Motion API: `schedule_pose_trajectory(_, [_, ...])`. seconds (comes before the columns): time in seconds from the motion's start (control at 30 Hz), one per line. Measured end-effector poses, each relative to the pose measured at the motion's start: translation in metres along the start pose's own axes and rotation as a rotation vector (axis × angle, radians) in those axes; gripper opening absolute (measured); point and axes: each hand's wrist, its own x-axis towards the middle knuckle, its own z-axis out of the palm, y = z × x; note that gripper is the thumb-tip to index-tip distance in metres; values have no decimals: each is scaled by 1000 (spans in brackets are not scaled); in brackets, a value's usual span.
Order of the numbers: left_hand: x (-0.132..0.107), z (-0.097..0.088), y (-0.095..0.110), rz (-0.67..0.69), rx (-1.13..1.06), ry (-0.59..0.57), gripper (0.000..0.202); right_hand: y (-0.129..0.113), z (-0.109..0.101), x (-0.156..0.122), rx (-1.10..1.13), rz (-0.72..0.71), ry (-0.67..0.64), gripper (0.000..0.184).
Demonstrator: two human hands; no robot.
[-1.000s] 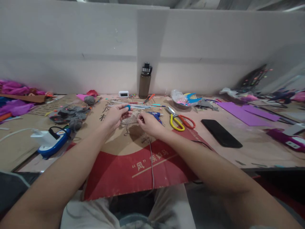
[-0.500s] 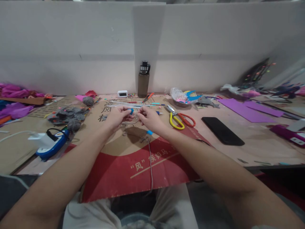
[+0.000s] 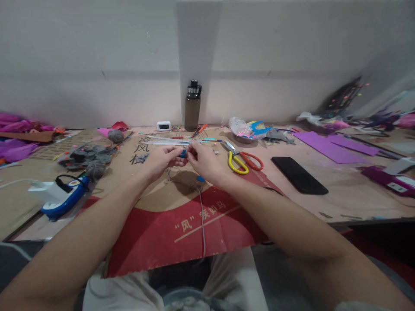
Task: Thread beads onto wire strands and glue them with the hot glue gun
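My left hand (image 3: 166, 160) pinches a small blue piece (image 3: 183, 153) in its fingertips above the cardboard sheet (image 3: 142, 242). The fingertips of my right hand (image 3: 202, 159) are closed against the right end of this piece; whether they also hold something thin cannot be made out. Below my right hand lies a second blue piece (image 3: 200, 178). From beside it, a strand of grey yarn (image 3: 202, 216) runs toward me across the red print and over the front edge. Yellow-and-red-handled scissors (image 3: 238, 157) lie to the right of my right hand, blades pointing away.
A black phone (image 3: 298, 175) and purple sheets (image 3: 327, 147) lie to the right. A dark bottle (image 3: 192, 107) stands by the back wall, near a small white clock (image 3: 164, 126). At left are grey yarn balls (image 3: 95, 170) and a blue power strip (image 3: 65, 201).
My hands have come together, and my right fingertips now meet the blue piece in my left hand. The whole view has shifted slightly.
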Motion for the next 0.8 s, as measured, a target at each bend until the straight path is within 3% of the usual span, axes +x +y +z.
schedule_pose_trajectory(0.17, [1, -3, -3, 65, 173, 25, 23, 1, 0, 0, 25, -19, -27, 6])
schedule_pose_trajectory(0.37, [7, -14, -2, 72, 154, 170, 11, 1, 2, 2, 81, -9, -85, 8])
schedule_pose_trajectory(0.43, [10, -21, -4, 75, 125, 225, 11, 5, -6, 7, 34, 15, -69, 12])
schedule_pose_trajectory(0.53, [13, -31, -6, 97, 70, 297, 15, 17, -27, 16, -71, 72, 71, 19])
schedule_pose_trajectory(0.63, [13, -34, -6, 101, 37, 314, 14, 36, -47, 22, -262, 215, 157, 23])
schedule_pose_trajectory(0.7, [12, -33, -4, 91, 29, 306, 12, 46, -51, 20, -382, 367, 13, 32])
schedule_pose_trajectory(0.8, [10, -30, -2, 70, 36, 292, 13, 53, -40, 13, -441, 514, -228, 45])
